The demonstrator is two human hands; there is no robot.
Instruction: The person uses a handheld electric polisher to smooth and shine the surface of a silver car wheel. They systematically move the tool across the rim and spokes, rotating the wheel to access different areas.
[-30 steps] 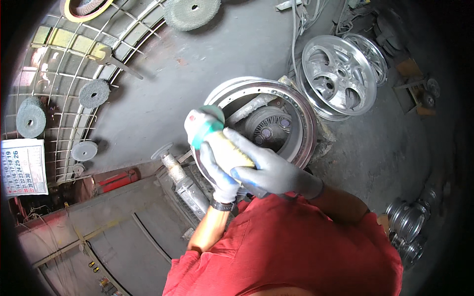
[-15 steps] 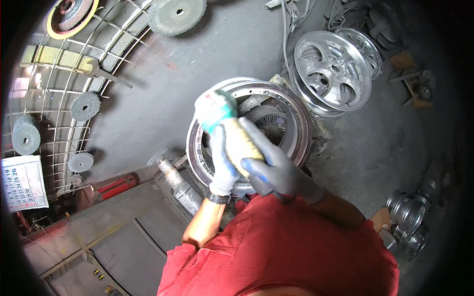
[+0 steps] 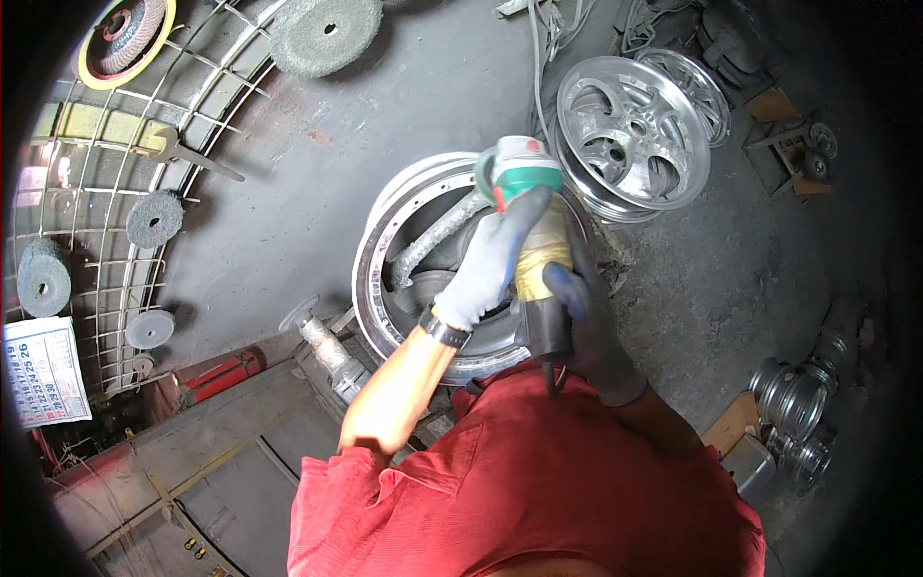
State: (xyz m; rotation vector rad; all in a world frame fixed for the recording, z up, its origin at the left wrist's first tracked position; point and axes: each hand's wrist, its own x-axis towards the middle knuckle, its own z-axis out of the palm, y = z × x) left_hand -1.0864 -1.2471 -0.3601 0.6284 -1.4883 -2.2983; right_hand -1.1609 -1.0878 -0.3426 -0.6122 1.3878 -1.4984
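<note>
An angle grinder [image 3: 544, 267] with a green and white head and a yellow-wrapped body is gripped between my two gloved hands. My left hand [image 3: 487, 269] closes on it near the green head. Lower down, my right hand [image 3: 598, 332] wraps the body near its dark rear end. Beneath lies a wheel rim [image 3: 368, 274], its head-side edge partly covered by the grinder and my hands. The grinder's head is over the far right part of this rim. I cannot tell whether its disc touches the metal.
Silvery spoked wheels [image 3: 639, 135] are stacked at the far right. Another grinding tool [image 3: 330, 348] lies left of the rim. Abrasive discs [image 3: 325, 37] and a wrench [image 3: 192, 154] hang on a wire grille [image 3: 108, 197]. More metal rims [image 3: 790, 404] sit at the lower right.
Both hands have carried the grinder rightward across the rim, and its body now stands more upright in view. The inside of the rim's left side has come into sight.
</note>
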